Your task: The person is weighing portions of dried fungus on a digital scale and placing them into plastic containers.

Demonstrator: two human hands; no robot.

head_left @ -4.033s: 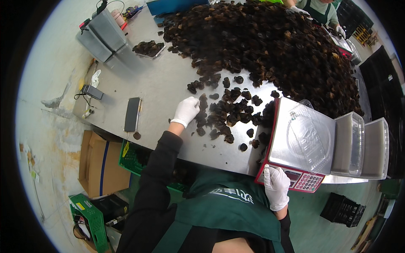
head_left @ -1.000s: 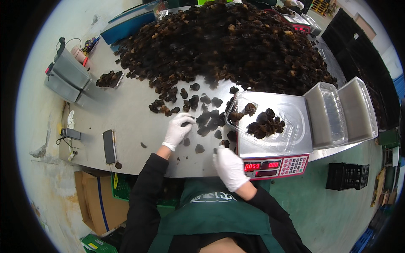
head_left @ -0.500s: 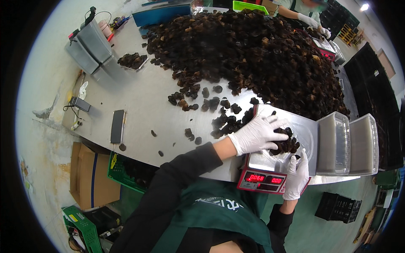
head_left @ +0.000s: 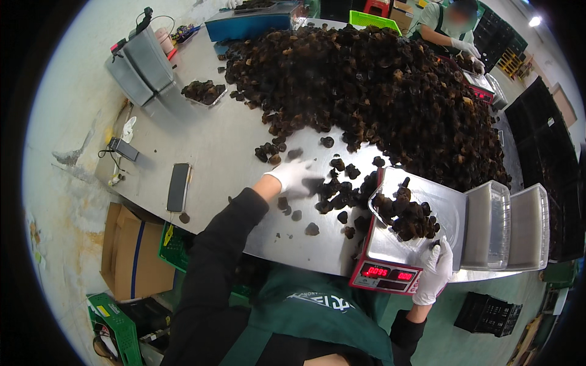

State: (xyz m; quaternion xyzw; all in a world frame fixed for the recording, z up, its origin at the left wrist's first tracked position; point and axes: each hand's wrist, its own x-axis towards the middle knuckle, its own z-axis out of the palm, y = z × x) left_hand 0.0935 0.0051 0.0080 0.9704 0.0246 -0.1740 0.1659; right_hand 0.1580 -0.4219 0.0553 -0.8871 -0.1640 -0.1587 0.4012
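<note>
As a white-gloved left hand [head_left: 295, 176], loosely open, hovers by dark-brown ruffled pieces [head_left: 332, 192] left of a red-and-silver metal scale [head_left: 389, 249], more top it; a half-curled, white-gloved right hand [head_left: 436, 276] flanks its front-right corner, both holds unclear.

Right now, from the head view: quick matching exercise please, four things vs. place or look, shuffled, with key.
1. dark phone
2. cardboard box
3. lime-green crate
4. right hand

A. beyond the dark pile
B. at the front right of the near scale
C. flat on the tabletop, left side
D. below table level, blue stripe down it

Pairs: 1-C, 2-D, 3-A, 4-B
</note>
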